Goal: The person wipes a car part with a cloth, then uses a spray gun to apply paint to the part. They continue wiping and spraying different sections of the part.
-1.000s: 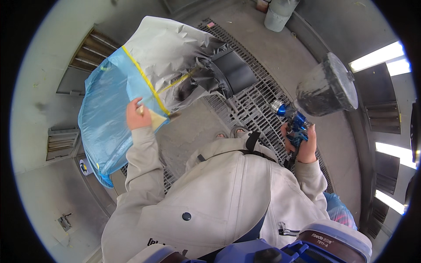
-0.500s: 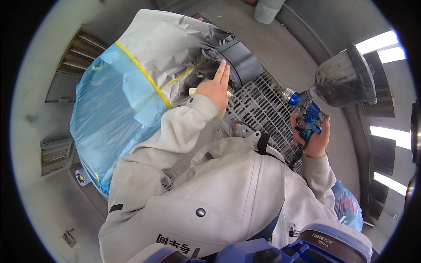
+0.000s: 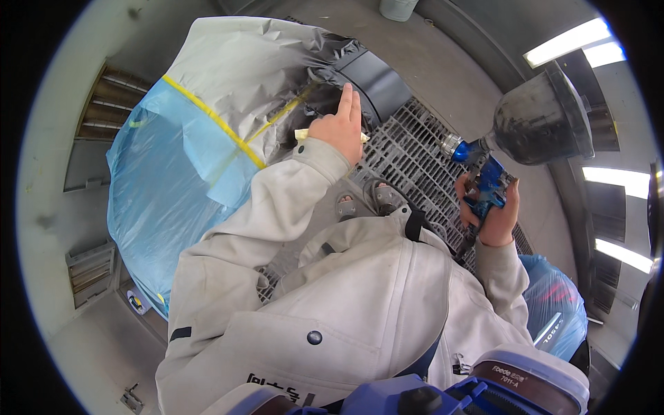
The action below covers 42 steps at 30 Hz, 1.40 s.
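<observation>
My left hand (image 3: 337,135) holds a pale yellow cloth (image 3: 301,135), with two fingers stretched toward a curved dark grey panel (image 3: 377,86); whether the fingertips touch it I cannot tell. The panel adjoins crumpled silver-grey masking paper (image 3: 235,55), darkened near it. Yellow tape (image 3: 207,111) joins that paper to blue plastic sheeting (image 3: 159,194) draped over a large covered object on my left. My right hand (image 3: 501,218) grips a blue and silver spray gun (image 3: 484,180) by its handle, and a large, paint-stained cup (image 3: 536,121) sits tilted on the gun.
Under and ahead of my sandalled feet (image 3: 366,197) is a floor grating (image 3: 408,152). A grey bucket (image 3: 398,8) stands at the top. A plastic-covered object (image 3: 553,304) is at lower right. Booth walls carry lights (image 3: 615,181) and louvred panels (image 3: 114,100).
My left hand has moved up and right from the blue sheeting to the dark panel, cloth in it, two fingers now extended. My right hand and spray gun have shifted slightly up and right.
</observation>
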{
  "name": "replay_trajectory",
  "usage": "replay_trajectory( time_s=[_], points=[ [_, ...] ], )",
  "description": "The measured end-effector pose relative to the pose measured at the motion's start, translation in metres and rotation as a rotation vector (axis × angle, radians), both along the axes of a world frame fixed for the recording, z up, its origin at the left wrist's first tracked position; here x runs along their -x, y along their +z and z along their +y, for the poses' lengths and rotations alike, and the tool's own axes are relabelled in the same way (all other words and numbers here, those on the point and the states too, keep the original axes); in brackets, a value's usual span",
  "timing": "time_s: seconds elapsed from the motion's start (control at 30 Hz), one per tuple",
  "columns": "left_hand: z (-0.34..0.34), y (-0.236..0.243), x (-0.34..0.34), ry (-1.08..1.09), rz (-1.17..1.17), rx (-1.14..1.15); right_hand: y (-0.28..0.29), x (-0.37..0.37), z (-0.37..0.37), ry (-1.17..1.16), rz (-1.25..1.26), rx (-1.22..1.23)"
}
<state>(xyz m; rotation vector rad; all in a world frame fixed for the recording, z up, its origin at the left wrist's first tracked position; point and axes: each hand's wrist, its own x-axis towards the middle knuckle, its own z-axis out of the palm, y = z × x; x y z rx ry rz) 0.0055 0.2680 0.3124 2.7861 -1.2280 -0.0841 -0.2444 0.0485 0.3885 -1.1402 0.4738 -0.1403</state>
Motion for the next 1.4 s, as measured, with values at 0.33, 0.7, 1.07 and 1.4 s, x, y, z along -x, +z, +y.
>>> replay_trajectory(
  time_s=[0.33,0.7,1.07,1.4],
  points=[
    [-0.002,-0.001,0.005,-0.011,0.017,0.062,-0.010,-0.011,0.008,0.022,0.012,0.025],
    [-0.002,-0.005,0.014,-0.023,0.023,0.048,-0.012,-0.015,0.016,0.019,-0.030,0.006],
    [0.001,0.002,0.018,-0.055,0.012,-0.041,-0.018,-0.014,0.017,0.011,-0.043,-0.006],
    [0.003,-0.009,0.023,-0.132,0.034,0.053,-0.017,-0.014,0.018,-0.001,-0.043,0.018]
  ],
)
